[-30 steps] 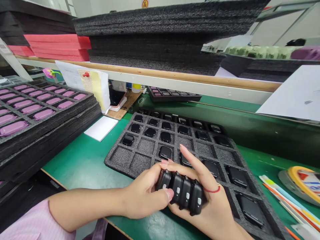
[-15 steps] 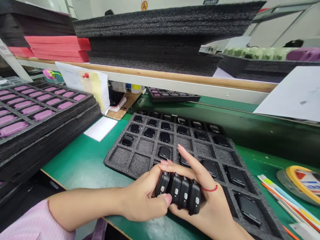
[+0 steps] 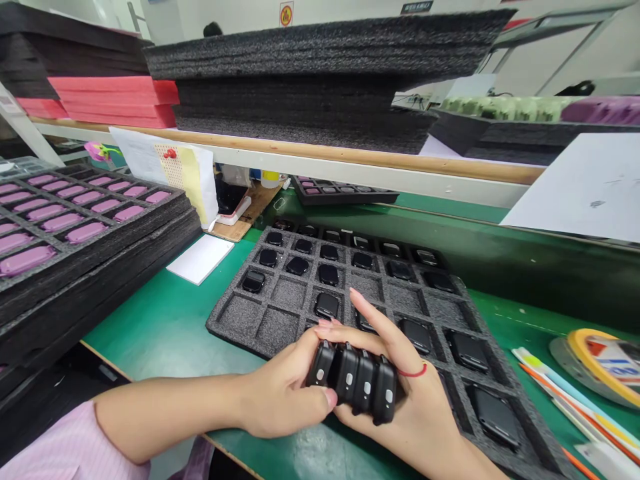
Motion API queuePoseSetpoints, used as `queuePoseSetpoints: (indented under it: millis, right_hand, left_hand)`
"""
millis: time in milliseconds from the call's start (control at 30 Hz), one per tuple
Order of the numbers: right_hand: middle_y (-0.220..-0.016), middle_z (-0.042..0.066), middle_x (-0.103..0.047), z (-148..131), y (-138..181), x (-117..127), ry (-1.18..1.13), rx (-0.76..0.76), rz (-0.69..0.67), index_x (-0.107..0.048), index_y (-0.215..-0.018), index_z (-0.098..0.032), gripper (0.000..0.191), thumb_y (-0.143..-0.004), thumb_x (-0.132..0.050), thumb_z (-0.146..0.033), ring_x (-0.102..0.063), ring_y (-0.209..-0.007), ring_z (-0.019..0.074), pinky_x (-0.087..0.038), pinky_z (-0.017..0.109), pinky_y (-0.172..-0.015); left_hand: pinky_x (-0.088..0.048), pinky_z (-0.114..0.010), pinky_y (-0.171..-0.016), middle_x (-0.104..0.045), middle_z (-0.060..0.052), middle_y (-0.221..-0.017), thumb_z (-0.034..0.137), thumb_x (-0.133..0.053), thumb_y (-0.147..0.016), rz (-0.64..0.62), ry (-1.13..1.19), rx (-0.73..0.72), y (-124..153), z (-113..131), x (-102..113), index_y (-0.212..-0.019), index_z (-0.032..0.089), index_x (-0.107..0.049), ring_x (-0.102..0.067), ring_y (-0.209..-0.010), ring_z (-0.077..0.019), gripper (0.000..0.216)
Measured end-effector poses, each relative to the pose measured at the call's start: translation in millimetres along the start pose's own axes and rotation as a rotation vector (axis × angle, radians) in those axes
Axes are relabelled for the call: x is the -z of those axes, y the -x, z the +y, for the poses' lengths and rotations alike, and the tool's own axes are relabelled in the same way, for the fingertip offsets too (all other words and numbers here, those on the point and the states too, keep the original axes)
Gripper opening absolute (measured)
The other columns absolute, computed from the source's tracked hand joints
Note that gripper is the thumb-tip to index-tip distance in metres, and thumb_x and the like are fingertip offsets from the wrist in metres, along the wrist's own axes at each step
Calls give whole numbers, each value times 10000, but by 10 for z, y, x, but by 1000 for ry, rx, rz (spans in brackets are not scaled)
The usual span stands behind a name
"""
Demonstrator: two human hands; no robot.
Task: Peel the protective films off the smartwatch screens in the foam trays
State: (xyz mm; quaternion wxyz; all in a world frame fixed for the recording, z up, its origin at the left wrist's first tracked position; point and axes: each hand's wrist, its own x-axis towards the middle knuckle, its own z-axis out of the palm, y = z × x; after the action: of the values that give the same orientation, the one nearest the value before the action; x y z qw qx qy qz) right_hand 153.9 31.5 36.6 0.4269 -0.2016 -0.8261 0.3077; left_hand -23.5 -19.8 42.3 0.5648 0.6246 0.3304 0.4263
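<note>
Green workbench [image 3: 165, 327] | foam tray [image 3: 240, 320] holding smartwatches [image 3: 326, 305] | left hand [image 3: 280, 393], right hand [image 3: 420, 413]: fingers clamped on four smartwatches [image 3: 353, 381]

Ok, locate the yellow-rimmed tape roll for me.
In the head view, the yellow-rimmed tape roll sits at the right edge of the green bench, right of the foam tray and just beyond the pens.
</note>
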Motion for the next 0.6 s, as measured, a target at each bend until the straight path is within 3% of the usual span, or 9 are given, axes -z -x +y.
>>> queuePoseSetpoints:
  millis: [133, 333, 467, 600]
  right_hand:
    - [-1181, 52, -736, -21, -8, 3, 16, 5, -17, -275, -1574, -254, 893, -791, -685, -131, -695, -1153, 259, -578, 379, -1045]
    - [-1178, 32, -738, -14, -18, 0, -4, -17, -21, -256, -1581, -284, 913, -792, -695, -143, -689, -1166, 245, -561, 373, -1064]
    - [-1189, 38, -732, 14, -3, -16, 4, -17, -15, -258, -1580, -292, 891, -808, -682, -155, -693, -1159, 239, -573, 365, -1046]
    - [-1169, 46, -734, 49, 18, -19, -38, -19, -19, -259, -1580, -269, 910, -808, -734, -184, -678, -1186, 251, -542, 392, -1089]
  left_hand:
    - [-348, -520, -1121, -519, -174, -1291, 268, -528, -875, 22, -35, 12, 2, 3, -8, -1286, 134, -404, -502, -1217, -310, 450]
    - [-435, -483, -1027, -493, -136, -1229, 277, -561, -823, -13, 94, 24, 3, -26, -2, -1260, 154, -394, -521, -1164, -296, 483]
    - [-333, -505, -1120, -461, -149, -1301, 287, -517, -880, 5, 33, 62, -13, 16, -5, -1264, 151, -391, -449, -1259, -291, 427]
    - [-420, -462, -993, -493, -78, -1107, 196, -567, -714, -24, 116, 47, -38, 50, -29, -1174, 191, -385, -529, -1094, -263, 495]
